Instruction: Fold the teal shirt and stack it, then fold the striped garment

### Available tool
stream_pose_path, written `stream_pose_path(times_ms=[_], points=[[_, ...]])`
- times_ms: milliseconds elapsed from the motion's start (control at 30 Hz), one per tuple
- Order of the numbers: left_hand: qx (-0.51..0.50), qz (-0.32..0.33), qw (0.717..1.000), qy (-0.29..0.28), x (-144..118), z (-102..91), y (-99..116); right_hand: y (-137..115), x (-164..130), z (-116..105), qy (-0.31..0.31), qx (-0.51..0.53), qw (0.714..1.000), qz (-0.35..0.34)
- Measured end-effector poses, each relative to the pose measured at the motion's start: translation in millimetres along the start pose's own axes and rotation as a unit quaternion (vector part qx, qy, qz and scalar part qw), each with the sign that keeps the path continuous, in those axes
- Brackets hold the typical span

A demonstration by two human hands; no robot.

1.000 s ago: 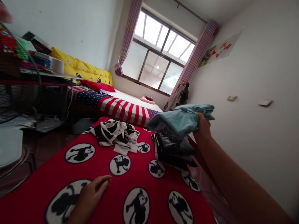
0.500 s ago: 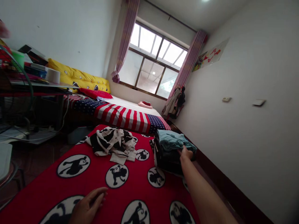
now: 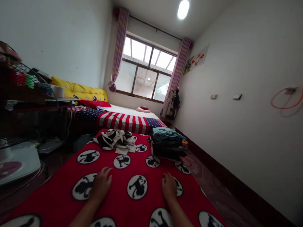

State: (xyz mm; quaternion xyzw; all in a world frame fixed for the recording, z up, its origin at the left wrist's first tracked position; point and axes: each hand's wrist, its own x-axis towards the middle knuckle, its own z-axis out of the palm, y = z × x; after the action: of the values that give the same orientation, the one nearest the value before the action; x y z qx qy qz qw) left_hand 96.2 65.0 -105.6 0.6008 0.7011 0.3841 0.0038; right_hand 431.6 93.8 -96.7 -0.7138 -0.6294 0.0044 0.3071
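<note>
Both my hands rest flat on a red blanket (image 3: 132, 167) printed with black-and-white monkey circles. My left hand (image 3: 102, 183) lies palm down, fingers slightly apart, holding nothing. My right hand (image 3: 168, 186) also lies palm down and empty. Beyond my right hand stands a stack of folded clothes (image 3: 167, 148) with a light blue garment (image 3: 167, 133) on top. A crumpled black-and-white garment (image 3: 115, 141) lies loose on the blanket beyond my left hand.
A second bed with a stars-and-stripes cover (image 3: 125, 119) stands behind, with yellow cushions (image 3: 78, 90) along the wall. A cluttered desk and a wire fan guard (image 3: 28, 94) are at left. A window (image 3: 144, 75) fills the far wall. Bare floor (image 3: 213, 192) runs along the right wall.
My right hand carried the light blue garment onto the stack, let go and came back to rest on the blanket. My view has pulled back.
</note>
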Motion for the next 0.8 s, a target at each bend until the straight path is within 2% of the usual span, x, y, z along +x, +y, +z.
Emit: stream_pose_path(times_ms=[100, 200, 267, 567, 800], points=[[0.130, 0.034, 0.989, -0.062, -15, -2.2, 14, -3, -13, 0, -0.032, -0.062, 0.997, -0.034], [0.190, 0.036, 0.977, -0.093, -27, -7.0, 24, -6, -20, -1, -0.052, -0.149, 0.986, -0.054], [0.204, 0.038, 0.973, -0.102, -31, -9.2, 26, -8, -21, -2, -0.047, -0.173, 0.982, -0.055], [0.235, 0.043, 0.965, -0.108, -27, -6.0, 23, -11, -11, 5, 0.005, -0.156, 0.987, -0.041], [0.254, 0.044, 0.960, -0.113, -29, -9.0, 27, -16, -11, 2, 0.016, -0.147, 0.988, -0.039]])
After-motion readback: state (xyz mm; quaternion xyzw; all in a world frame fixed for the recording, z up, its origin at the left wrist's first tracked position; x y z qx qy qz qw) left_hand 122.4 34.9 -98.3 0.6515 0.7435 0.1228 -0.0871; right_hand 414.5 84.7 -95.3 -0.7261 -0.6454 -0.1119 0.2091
